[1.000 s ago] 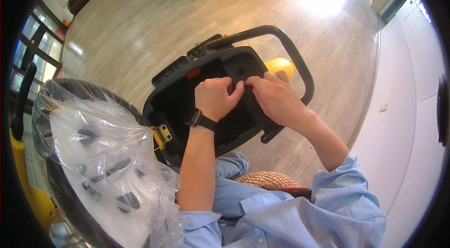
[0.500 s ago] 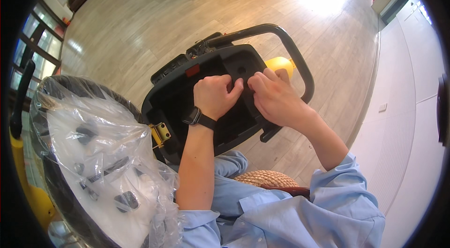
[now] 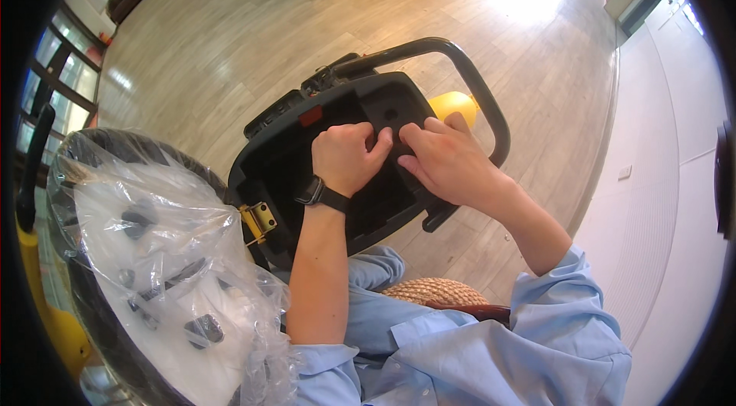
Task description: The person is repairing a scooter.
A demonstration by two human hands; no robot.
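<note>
A black open compartment (image 3: 353,92) with a deep dark inside lies in front of me, a small red patch (image 3: 310,116) on its far wall. Over its middle is my left hand (image 3: 343,157), fingers curled in and thumb pointing up and right. Close beside it, above the compartment's right end, my right hand (image 3: 452,157) is also curled, its thumb a little apart below the fingers. The fingertips of both hands are mostly hidden, and I cannot make out anything in them. A black watch (image 3: 313,190) is on my left wrist.
At the left, a plastic-wrapped padded seat (image 3: 165,237) is tipped open beside a yellow hinge (image 3: 259,220). A black tubular rail (image 3: 468,72) curves round the compartment's right end, near a yellow rounded part (image 3: 454,107). A woven stool (image 3: 429,291) stands by my legs.
My right thumb has come down and away from the fingers, and the right hand has shifted slightly left. The left hand stays curled in nearly the same place.
</note>
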